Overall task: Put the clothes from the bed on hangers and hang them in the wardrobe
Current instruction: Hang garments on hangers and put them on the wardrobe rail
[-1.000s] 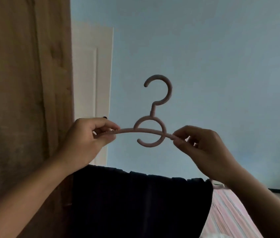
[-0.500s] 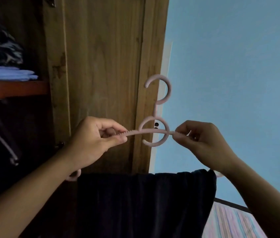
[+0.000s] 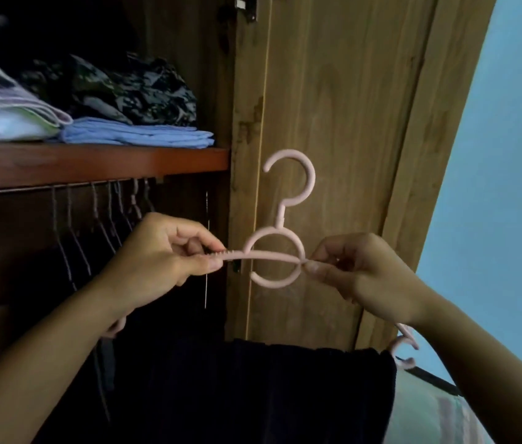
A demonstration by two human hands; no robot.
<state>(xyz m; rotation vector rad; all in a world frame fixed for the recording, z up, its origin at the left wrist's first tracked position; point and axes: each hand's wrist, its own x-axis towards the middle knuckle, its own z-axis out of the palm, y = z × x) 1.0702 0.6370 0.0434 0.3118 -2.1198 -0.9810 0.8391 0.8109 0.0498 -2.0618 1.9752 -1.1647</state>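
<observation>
A pink plastic hanger (image 3: 288, 190) is held up in front of the open wardrobe door (image 3: 333, 129), hook upward. My left hand (image 3: 160, 261) pinches its left shoulder and my right hand (image 3: 359, 277) pinches the right shoulder beside the ring. A dark garment (image 3: 269, 395) hangs folded over the hanger's lower bar, below both hands. Inside the wardrobe, a rail (image 3: 61, 187) under the wooden shelf (image 3: 93, 161) carries several thin hangers (image 3: 105, 219) with dark clothes.
Folded clothes lie on the shelf: a blue stack (image 3: 137, 136), a patterned dark bundle (image 3: 118, 91), a pale pouch (image 3: 6, 116). A blue wall (image 3: 509, 187) fills the right. A striped bed cover (image 3: 439, 415) shows at the lower right.
The view has swung left from the wall and white door to the open wardrobe. Both hands keep the same hold on the hanger with the dark garment.
</observation>
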